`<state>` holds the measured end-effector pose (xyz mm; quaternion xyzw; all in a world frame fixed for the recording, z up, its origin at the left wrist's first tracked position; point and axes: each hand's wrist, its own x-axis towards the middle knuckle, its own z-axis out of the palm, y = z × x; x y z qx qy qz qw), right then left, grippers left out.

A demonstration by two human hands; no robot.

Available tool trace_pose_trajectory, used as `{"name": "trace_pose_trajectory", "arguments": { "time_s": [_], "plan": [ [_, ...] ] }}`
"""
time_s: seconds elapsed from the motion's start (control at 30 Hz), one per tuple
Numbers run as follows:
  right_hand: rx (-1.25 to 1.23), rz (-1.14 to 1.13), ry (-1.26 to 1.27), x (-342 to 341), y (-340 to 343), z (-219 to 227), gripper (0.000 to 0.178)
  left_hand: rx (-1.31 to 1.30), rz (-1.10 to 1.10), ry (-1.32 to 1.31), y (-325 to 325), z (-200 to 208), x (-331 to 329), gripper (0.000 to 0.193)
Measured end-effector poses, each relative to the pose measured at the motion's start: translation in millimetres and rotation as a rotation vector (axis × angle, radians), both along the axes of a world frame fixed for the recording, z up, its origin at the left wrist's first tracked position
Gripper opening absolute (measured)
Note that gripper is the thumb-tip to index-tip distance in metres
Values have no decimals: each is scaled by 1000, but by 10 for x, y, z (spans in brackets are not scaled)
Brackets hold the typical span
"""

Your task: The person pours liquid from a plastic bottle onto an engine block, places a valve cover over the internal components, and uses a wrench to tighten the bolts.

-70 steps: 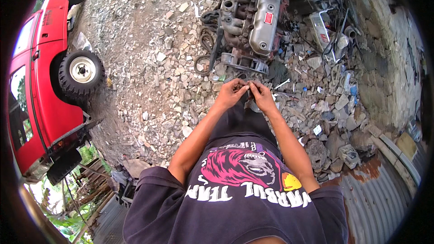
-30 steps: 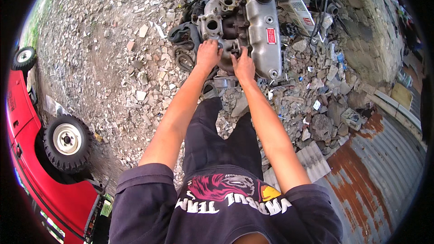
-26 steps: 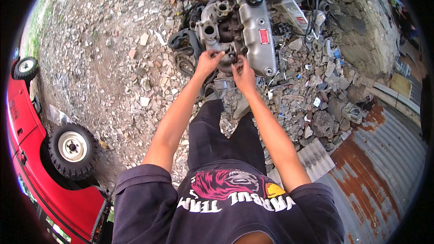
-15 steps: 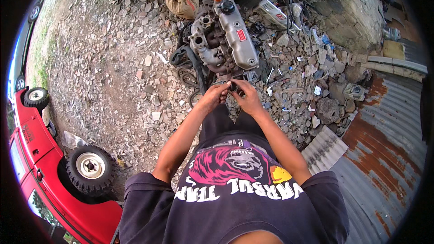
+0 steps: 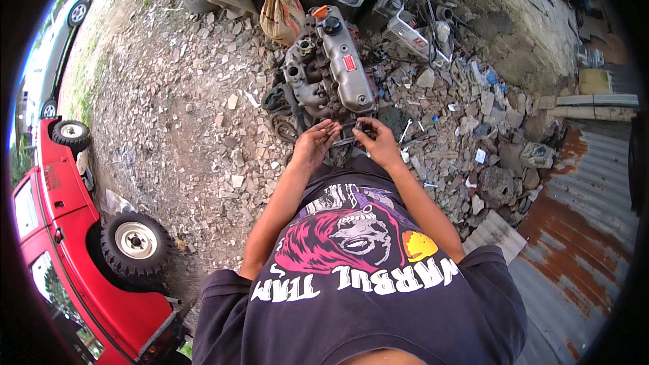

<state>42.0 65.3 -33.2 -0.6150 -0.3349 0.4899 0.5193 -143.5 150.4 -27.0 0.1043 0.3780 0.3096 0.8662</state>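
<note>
An engine [image 5: 346, 71] with a silver valve cover and an orange-tipped part at its far end lies ahead of me on the stony ground. At its near end my left hand [image 5: 316, 144] is open, its fingers stretched toward the metal with nothing visible in them. My right hand [image 5: 380, 143] is closed in a pinch on a small dark part [image 5: 360, 128], too small to name, just right of the left fingers. Both hands are a little apart. Left of the engine, dark cloth or hose [image 5: 276, 98] lies against its side.
Beyond the engine are a brown sack [image 5: 282, 13] and a white plastic basket [image 5: 407, 30]. A wrench [image 5: 406, 130] lies on the rubble to the right. Rusty corrugated sheets [image 5: 568, 223] cover the right side. A red vehicle [image 5: 74, 223] stands at the left.
My hands, together at the engine's near end before, have separated. The left fingers have straightened, and the right hand has moved slightly right with the small dark part. The view has shifted.
</note>
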Motion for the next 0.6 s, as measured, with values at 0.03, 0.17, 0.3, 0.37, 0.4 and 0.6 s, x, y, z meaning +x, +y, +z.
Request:
{"name": "trace_pose_trajectory", "arguments": {
  "time_s": [0.03,0.17,0.3,0.37,0.4,0.6],
  "plan": [
    [13,18,-113,57,-28,20,36,6,42,19,-40,-15,70,39],
    [94,-1,-473,299,-25,-16,40,38,130,64,-259,-167,318,35],
    [115,78,-586,589,118,-136,40,37,98,215,-365,-14,397,28],
    [142,95,-574,634,141,-252,39,10,121,182,-379,5,359,27],
    [156,100,-611,663,160,-311,38,23,137,185,-393,-10,335,28],
    [37,147,-719,898,283,-948,38,-41,166,244,-509,-182,257,35]
  ]
}}
